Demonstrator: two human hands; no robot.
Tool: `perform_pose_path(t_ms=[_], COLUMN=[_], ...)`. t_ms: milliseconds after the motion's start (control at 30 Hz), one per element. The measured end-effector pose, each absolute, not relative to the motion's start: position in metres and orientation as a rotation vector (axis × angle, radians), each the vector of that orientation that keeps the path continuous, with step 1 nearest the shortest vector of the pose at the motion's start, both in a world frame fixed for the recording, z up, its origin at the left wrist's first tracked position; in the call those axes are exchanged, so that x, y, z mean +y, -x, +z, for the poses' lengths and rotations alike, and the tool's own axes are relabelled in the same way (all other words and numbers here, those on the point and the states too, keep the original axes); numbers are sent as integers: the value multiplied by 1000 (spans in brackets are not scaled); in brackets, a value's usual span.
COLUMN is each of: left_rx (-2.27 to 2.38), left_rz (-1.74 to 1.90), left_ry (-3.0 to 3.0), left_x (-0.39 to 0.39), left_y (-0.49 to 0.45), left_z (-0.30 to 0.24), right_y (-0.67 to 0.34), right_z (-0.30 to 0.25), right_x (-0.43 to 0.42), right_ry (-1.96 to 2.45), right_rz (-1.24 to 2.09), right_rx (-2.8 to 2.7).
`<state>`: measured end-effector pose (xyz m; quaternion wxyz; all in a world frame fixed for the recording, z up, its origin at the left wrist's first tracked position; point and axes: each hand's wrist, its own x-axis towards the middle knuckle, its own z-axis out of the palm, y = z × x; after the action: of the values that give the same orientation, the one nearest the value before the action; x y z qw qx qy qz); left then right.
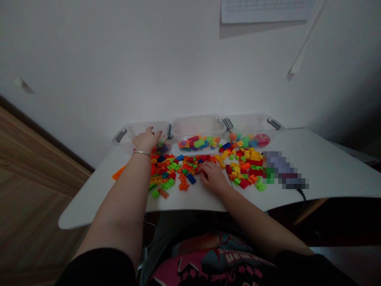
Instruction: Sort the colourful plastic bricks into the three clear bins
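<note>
My left hand (148, 139) reaches over the left clear plastic bin (135, 128), its fingers spread and nothing visible in them. Some coloured pieces lie at the bottom of that bin. My right hand (212, 178) rests on the table at the edge of a spread of toy building bricks, fingers curled; whatever is under the fingertips is hidden. Close by lie a blue brick (191, 178) and an orange piece (183, 182). Lime green bricks (168, 184) and a brown-orange brick (163, 193) sit nearer the table's front edge.
The middle bin (198, 123) and the right bin (248, 121) stand against the wall, both with coloured pieces inside. More bricks (253, 155) lie in front of the right bin. A pixelated object (282, 169) with a cable is on the white table (333, 171).
</note>
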<state>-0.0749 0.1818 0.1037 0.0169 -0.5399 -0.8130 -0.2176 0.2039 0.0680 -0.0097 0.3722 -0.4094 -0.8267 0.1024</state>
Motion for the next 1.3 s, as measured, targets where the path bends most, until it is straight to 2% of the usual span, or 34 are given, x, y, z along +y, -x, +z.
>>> perform_pose_path(t_ms=[200,267,333,467,667,1067,1300], left_rx=[-2430,-2299,-2058,-1782,-1808,-1881,-1859], left_rz=[-1239,-1518,-1630,-1120,-578,-517,-421], left_ry=[1734,1852,2015,2288,2285,2066,1999], left_x=[171,161,142,81,16,11,8], left_y=[86,89,85,47,-16,-22,-25], left_z=[100,99,94,74,26,10,13], right_y=[-203,-203,-202,-201,-201,-201,-200], right_z=[-8,-8,-7,-7,-11,-10,-13], right_x=[66,65,65,64,63,63,64], right_ry=[1045,1041,1037,1000,871,1035,953], right_rz=[215,198,186,167,115,73,120], right_rx=[-2124,-2136,-2143,-2157,-2333,-2235,-2265])
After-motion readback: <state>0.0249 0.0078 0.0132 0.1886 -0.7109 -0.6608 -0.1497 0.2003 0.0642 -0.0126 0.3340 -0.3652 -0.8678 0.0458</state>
